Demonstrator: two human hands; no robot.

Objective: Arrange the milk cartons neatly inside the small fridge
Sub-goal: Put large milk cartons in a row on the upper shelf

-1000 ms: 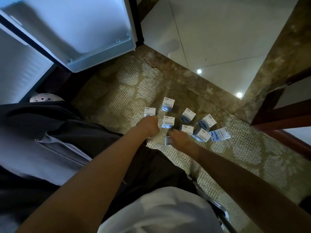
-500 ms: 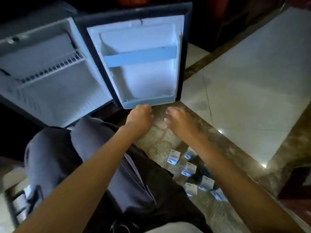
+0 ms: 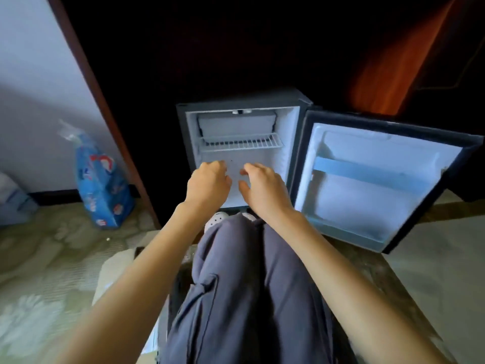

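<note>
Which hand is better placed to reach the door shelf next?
Right, likely. The right hand sits nearest the open door and its blue shelf rail; the left hand would have to cross over it.

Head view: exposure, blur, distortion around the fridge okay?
Head view: small fridge interior bright and readable, surroundings nearly black; head view: left hand, right hand and the blue bag at left slightly soft; head view: wide-angle bends the fridge door and wooden frame.
</note>
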